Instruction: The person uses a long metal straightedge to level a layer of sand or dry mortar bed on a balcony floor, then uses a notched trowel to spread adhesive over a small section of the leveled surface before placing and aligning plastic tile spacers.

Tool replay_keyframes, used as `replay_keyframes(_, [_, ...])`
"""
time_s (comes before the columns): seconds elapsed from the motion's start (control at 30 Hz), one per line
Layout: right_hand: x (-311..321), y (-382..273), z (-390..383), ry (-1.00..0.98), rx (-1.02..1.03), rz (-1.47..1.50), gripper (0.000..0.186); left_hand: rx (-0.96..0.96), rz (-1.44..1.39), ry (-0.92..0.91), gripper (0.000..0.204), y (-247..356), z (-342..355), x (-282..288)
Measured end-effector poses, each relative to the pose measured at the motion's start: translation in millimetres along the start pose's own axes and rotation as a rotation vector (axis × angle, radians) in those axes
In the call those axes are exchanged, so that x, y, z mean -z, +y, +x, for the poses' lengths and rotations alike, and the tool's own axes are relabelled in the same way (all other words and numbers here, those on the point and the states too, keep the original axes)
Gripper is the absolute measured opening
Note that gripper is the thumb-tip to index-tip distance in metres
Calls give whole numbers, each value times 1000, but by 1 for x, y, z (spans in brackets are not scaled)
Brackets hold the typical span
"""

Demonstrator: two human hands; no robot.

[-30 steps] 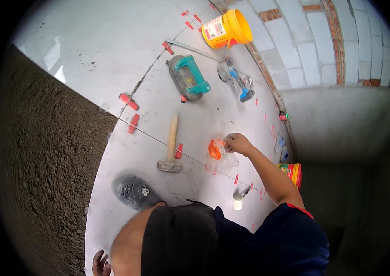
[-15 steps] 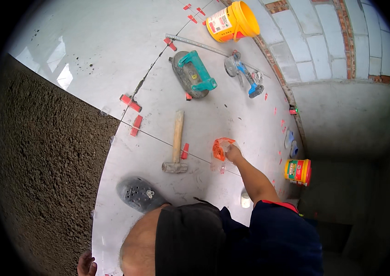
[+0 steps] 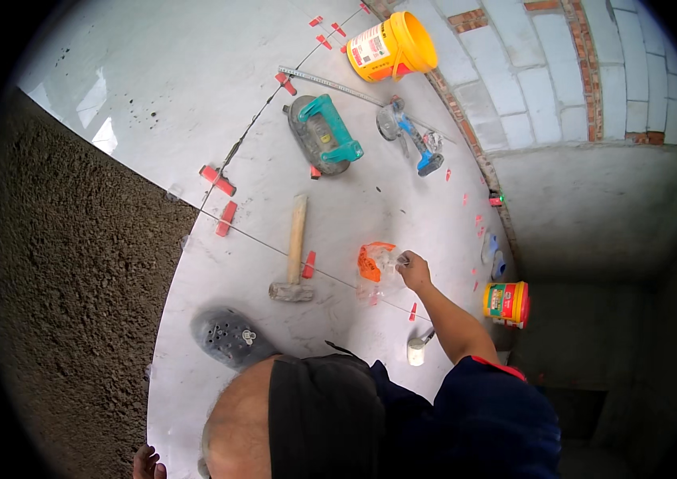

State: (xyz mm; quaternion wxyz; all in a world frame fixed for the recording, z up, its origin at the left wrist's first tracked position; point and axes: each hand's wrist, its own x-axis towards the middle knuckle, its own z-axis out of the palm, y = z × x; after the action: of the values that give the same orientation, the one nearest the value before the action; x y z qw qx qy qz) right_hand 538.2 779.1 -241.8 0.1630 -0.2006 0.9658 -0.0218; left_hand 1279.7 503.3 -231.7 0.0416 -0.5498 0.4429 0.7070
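My right hand [image 3: 412, 271] is closed, its fingers pinching the edge of a clear plastic bag with orange print [image 3: 372, 262] that rests on the pale floor tile. What lies inside the bag is hard to make out. Small clear plastic pieces [image 3: 369, 296] lie just beside it, on the tile joint. My left hand [image 3: 147, 463] shows only partly at the lower left edge, near the tile's rim, fingers apart and nothing visible in it. Between them, a mallet with a wooden handle [image 3: 297, 239] lies close to a red wedge [image 3: 309, 264].
A teal-handled suction tool [image 3: 326, 136], a blue-handled tool [image 3: 410, 137] and a metal ruler [image 3: 330, 83] lie farther off. Yellow buckets [image 3: 390, 48] [image 3: 506, 304] stand along the right. A white-headed rubber mallet [image 3: 416, 351] is near my right arm. Rough grey mortar [image 3: 75, 263] borders the left.
My right hand has shifted slightly on the bag, drawing its clear edge out to the right. The view has moved a little, uncovering the white-headed mallet and a red wedge near my forearm.
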Motion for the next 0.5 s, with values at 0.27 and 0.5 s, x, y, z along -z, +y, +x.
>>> replay_keyframes(0.27, [-14, 16, 6, 34, -12, 29, 21, -4, 33, 14, 42, 0, -1, -2])
replay_keyframes(0.5, [-17, 13, 8, 4, -34, 115, 19, 28, 31, 12, 41, 9, -1, -5])
